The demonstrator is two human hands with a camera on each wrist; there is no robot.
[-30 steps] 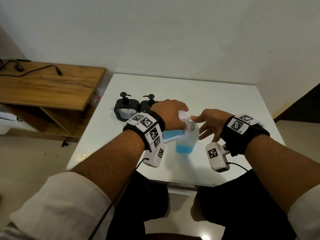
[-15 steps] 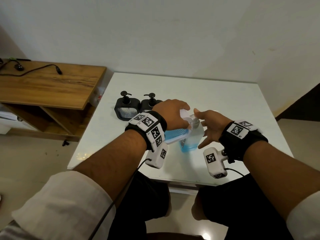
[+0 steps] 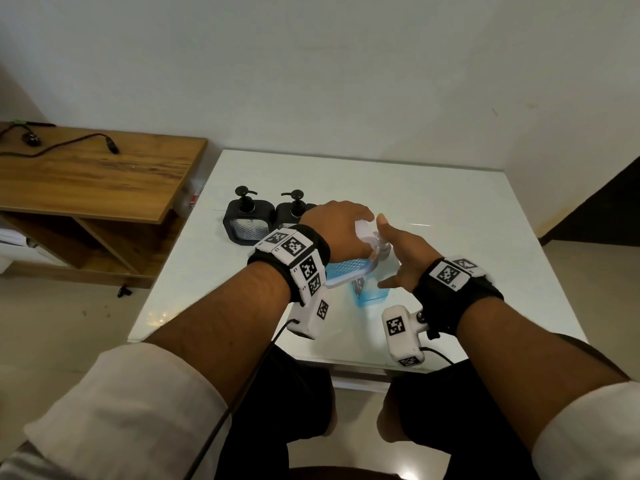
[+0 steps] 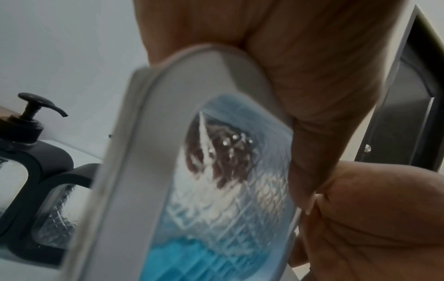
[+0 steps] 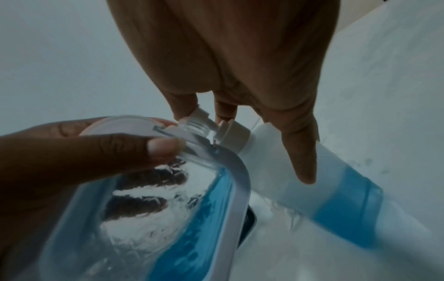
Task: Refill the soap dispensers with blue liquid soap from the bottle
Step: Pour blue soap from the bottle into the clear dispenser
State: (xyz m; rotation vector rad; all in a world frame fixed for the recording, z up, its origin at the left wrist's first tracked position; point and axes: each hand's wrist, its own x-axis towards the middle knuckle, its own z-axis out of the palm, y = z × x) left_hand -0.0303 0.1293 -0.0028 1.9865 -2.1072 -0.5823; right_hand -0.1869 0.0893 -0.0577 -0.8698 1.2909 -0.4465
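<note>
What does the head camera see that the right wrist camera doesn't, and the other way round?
Only the head view: two black dispensers and a wooden shelf. Only the right wrist view: the clear threaded neck, open, right by the pump. Both: the left hand holding the tilted white dispenser, the right hand at the blue soap bottle.

Pale wall (image 3: 311, 64), beige floor (image 3: 69, 323), wooden shelf (image 3: 86, 174), white table (image 3: 450, 202).

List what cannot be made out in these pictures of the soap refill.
- Body of the second black dispenser: head view, behind the left hand.
- Pump of the bottle: head view, mostly covered by the right hand.
- Soap flow into the white dispenser: right wrist view, blurred, too small.
</note>
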